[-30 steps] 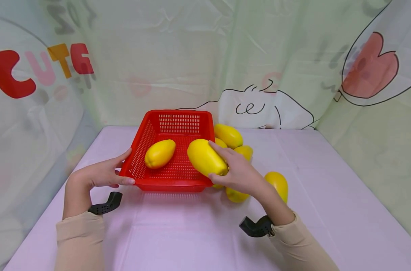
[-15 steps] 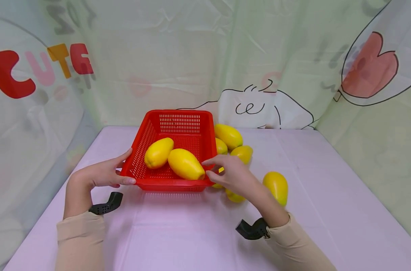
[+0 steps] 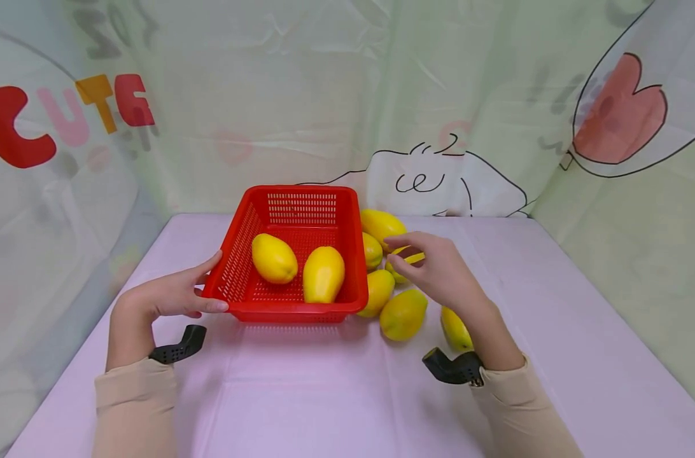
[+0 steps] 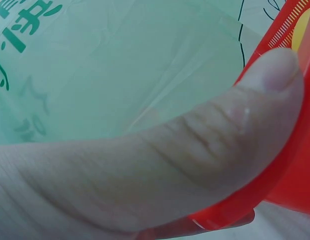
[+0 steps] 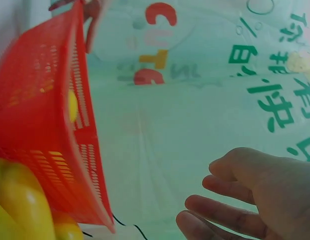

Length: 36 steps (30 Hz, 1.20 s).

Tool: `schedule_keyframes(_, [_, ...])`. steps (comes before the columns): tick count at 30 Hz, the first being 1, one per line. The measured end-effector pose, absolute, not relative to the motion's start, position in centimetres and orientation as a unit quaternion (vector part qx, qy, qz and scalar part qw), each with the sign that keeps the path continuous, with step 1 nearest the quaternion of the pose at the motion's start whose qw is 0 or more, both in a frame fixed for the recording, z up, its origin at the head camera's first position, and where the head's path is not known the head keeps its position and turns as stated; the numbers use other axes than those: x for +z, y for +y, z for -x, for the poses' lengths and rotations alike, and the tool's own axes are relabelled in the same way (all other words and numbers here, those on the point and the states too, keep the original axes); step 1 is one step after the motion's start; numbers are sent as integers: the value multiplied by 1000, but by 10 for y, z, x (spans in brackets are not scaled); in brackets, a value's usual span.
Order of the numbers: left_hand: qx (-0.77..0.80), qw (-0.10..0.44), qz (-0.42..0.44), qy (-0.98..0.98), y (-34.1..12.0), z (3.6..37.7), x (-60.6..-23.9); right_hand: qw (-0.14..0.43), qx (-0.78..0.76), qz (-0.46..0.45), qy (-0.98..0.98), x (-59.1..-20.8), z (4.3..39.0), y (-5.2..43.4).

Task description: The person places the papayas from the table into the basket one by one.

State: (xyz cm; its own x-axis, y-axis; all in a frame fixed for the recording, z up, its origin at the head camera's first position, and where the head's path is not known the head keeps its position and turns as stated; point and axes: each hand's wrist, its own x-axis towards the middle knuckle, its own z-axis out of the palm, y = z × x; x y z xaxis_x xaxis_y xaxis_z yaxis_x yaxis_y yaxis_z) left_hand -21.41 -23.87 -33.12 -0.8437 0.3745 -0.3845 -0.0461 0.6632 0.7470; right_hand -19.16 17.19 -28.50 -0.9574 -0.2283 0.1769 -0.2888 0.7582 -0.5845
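Observation:
My left hand [image 3: 172, 292] grips the red plastic basket [image 3: 301, 313] at its near left corner. In the left wrist view its thumb [image 4: 209, 135] lies over the red rim, with a finger partly visible beneath. Two yellow papayas lie in the basket: one papaya [image 3: 275, 259] to the left, another papaya [image 3: 323, 275] at the near right. My right hand [image 3: 442, 270] hovers right of the basket, fingers loosely bent and holding nothing. Just behind its fingertips is a papaya [image 3: 398, 267], partly hidden by the hand. The right wrist view also shows the hand's grasp without anything in it.
Several more papayas lie against and near the basket's right side, including a far papaya [image 3: 382, 226] and a near papaya [image 3: 403, 315]. A separate papaya [image 3: 455, 329] is partly behind the right forearm. Printed plastic sheeting [image 3: 267, 95] surrounds the lilac tabletop [image 3: 301, 394].
My right hand let go of a papaya inside the basket, then moved out to the right over the loose ones. Both papayas in the basket shifted and turned. My left hand stayed put.

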Motion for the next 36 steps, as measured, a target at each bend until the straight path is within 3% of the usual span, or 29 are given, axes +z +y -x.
schedule_keyframes(5, [400,264,-92,873,-240,214,-333,56,313,-131,-939,-272,189,191])
schedule_keyframes(12, [394,264,-91,875,-242,213,-332,-34,244,-141,-959,-260,180,208])
schedule_keyframes(26, [389,265,-91,878,-240,215,-331,-203,131,-118,-963,-295,195,195])
schedule_keyframes(36, [386,266,-88,879,-238,216,-331,-243,84,-108,-960,-320,205,188])
